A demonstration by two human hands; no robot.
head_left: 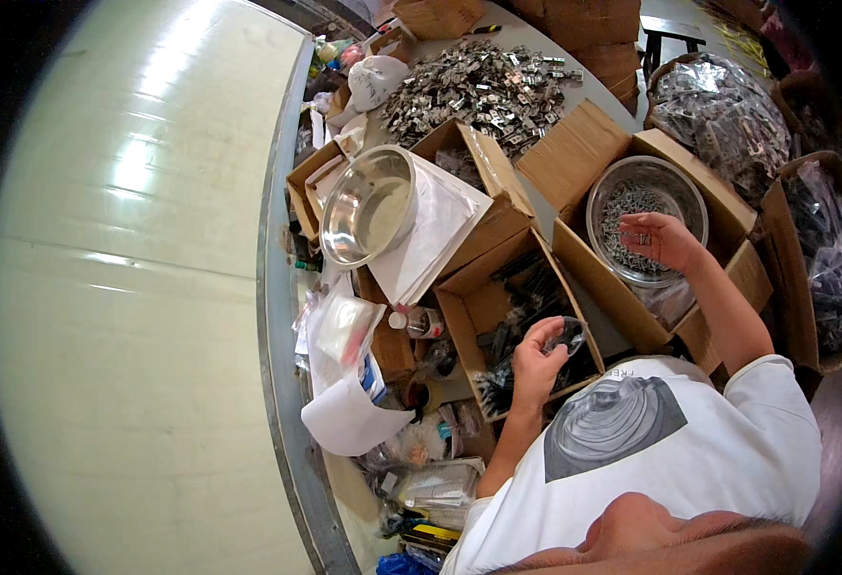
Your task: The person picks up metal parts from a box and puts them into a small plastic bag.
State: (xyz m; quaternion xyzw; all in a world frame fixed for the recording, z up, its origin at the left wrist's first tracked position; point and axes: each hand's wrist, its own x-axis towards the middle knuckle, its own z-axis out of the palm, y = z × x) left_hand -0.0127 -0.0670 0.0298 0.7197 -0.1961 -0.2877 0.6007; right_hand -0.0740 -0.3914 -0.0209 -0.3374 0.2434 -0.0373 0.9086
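Observation:
My left hand is curled around a small clear plastic bag, over a cardboard box of black parts. What the bag contains, if anything, is too small to tell. Over to the right, my right hand hovers above a steel bowl with its fingers stretched out and slightly apart; I make out nothing in them. Small grey metal screws fill the bottom of that bowl. The bowl rests in an open cardboard box.
A heap of metal plates covers the far table. An empty-looking steel basin leans on white papers. A capped bottle stands left of the black parts. Bagged parts fill containers at the right. A pale wall borders the left.

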